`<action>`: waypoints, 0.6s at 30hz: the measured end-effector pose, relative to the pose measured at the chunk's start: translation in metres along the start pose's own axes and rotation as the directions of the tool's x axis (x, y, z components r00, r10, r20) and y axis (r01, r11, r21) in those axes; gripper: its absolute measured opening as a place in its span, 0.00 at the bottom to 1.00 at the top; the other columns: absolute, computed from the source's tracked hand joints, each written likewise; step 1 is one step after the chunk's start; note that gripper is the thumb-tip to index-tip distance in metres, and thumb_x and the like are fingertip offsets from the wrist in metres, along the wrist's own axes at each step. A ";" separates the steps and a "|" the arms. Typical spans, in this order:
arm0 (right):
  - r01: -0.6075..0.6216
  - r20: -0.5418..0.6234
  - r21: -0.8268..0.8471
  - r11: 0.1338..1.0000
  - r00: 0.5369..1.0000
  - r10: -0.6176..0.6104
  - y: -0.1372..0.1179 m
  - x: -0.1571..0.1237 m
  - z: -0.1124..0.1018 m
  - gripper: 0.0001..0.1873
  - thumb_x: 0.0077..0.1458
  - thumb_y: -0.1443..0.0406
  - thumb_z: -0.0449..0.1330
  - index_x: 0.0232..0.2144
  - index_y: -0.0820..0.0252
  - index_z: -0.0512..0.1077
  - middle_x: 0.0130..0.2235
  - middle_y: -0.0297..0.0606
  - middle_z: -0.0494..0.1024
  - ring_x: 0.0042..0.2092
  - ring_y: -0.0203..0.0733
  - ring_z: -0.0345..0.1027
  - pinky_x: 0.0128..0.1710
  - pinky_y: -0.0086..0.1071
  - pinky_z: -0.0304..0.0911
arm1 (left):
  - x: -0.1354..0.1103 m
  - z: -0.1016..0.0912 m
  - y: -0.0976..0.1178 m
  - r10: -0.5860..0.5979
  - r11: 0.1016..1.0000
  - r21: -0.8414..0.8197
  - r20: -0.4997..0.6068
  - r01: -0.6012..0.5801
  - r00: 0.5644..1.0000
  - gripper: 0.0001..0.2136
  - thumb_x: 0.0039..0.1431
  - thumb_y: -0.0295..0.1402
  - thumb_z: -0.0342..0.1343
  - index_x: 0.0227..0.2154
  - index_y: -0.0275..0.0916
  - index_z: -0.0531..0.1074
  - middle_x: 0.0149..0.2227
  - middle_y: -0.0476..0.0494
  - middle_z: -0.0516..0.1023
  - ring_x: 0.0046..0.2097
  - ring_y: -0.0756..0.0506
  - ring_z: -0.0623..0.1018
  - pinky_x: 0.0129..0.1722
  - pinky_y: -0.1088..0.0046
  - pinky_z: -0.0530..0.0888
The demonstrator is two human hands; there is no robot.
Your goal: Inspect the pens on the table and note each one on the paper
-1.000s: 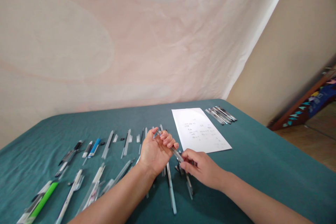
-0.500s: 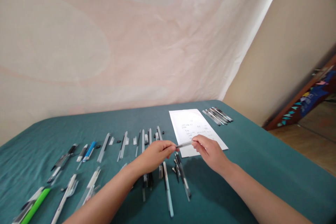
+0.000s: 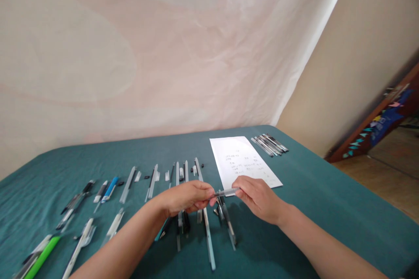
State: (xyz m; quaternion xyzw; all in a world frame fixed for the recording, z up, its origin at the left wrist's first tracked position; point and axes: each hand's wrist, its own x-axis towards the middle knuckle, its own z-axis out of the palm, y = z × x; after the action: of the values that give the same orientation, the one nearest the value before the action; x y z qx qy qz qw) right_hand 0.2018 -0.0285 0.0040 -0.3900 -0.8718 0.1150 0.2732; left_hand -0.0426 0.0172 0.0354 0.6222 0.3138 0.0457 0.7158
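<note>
Between my two hands is a slim clear pen (image 3: 225, 192), held level over the table. My left hand (image 3: 193, 196) pinches its darker end, fingers closed. At the pale, see-through end, my right hand (image 3: 257, 196) is closed round it. Just under the hands lie a disassembled black-and-clear pen (image 3: 230, 224) with small dark parts beside it, and a long light-blue pen piece (image 3: 210, 244). Past the hands lies a white sheet of paper (image 3: 237, 152) with handwriting on it.
Several finished-looking pens (image 3: 270, 144) lie side by side at the far right. Pen barrels (image 3: 152, 181), caps and refills are spread in rows on the green cloth (image 3: 294, 170). Toward the left are a blue pen part (image 3: 110, 188) and a bright green pen (image 3: 42, 256).
Both hands have moved down and slightly closer to me with the pen. More of the paper's writing now shows above my right hand.
</note>
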 end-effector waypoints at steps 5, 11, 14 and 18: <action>-0.097 -0.037 0.040 0.995 0.994 0.098 0.001 -0.001 0.007 0.14 0.66 0.61 0.42 0.29 0.58 0.60 0.28 0.32 0.64 0.30 0.36 0.59 0.32 0.29 0.53 | 0.002 0.006 0.004 0.076 0.961 0.273 -0.119 -0.041 0.990 0.18 0.61 0.48 0.44 0.27 0.37 0.65 0.22 0.54 0.55 0.23 0.52 0.54 0.22 0.76 0.52; -0.171 -0.018 0.123 0.978 0.985 0.174 0.007 -0.001 0.009 0.17 0.66 0.59 0.42 0.26 0.58 0.57 0.25 0.30 0.62 0.28 0.35 0.58 0.30 0.29 0.51 | 0.005 0.013 0.003 0.241 0.751 0.660 -0.243 -0.022 0.940 0.18 0.65 0.41 0.38 0.27 0.39 0.66 0.25 0.51 0.64 0.30 0.49 0.65 0.31 0.75 0.60; -0.184 -0.007 0.135 0.973 0.982 0.187 0.008 0.000 0.008 0.18 0.66 0.59 0.42 0.25 0.58 0.57 0.25 0.29 0.62 0.27 0.34 0.57 0.29 0.29 0.51 | 0.006 0.016 0.003 0.273 0.713 0.702 -0.275 -0.002 0.922 0.17 0.65 0.41 0.38 0.27 0.39 0.66 0.26 0.51 0.66 0.30 0.48 0.65 0.32 0.74 0.61; -0.209 -0.015 0.130 0.969 0.977 0.213 0.009 0.000 0.005 0.18 0.66 0.57 0.42 0.26 0.57 0.59 0.25 0.30 0.63 0.27 0.35 0.59 0.29 0.28 0.52 | 0.007 0.013 0.004 0.273 0.786 0.617 -0.287 -0.042 0.918 0.20 0.64 0.44 0.38 0.29 0.39 0.69 0.25 0.51 0.64 0.29 0.48 0.65 0.31 0.75 0.61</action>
State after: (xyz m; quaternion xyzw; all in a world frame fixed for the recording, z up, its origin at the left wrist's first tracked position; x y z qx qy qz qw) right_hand 0.2046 -0.0226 -0.0034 -0.4639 -0.8122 0.1931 0.2964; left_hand -0.0293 0.0094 0.0365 0.8210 0.3838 0.1182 0.4057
